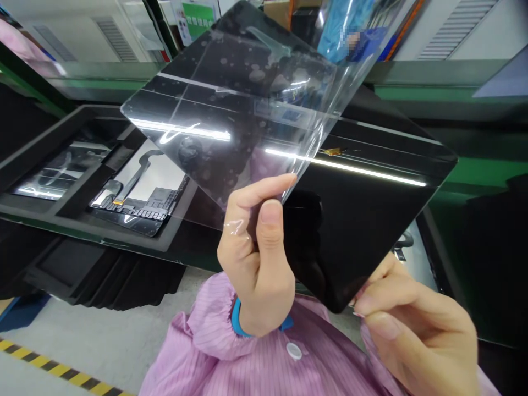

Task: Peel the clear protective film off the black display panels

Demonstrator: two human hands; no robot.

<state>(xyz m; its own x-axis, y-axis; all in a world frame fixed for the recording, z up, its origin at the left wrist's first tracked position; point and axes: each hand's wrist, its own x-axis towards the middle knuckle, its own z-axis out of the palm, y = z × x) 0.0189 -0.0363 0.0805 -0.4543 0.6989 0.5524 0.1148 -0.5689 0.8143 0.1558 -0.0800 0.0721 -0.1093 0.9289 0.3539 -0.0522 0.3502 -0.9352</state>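
Observation:
A large glossy black screen panel (350, 231) is held up at a tilt in front of me, with a bright strip of light reflected across it. A clear plastic film (231, 121), smudged and curled, stands up on its left side and reaches to the top of the view. My left hand (259, 258) is closed, thumb and index finger on the film's curled edge. At the panel's lower right edge, my right hand (421, 324) is closed, some fingers partly behind it. A tiny thin bit shows at its thumb tip, too small to name.
To the left, a black tray (165, 242) holds an opened device (138, 190) with a ribbon cable and a glossy, film-like sheet (61, 170). Dark layered sheets (107, 275) hang below it. Yellow-black tape (58, 368) marks the floor. Part of a metallic item (416, 258) shows behind my right hand.

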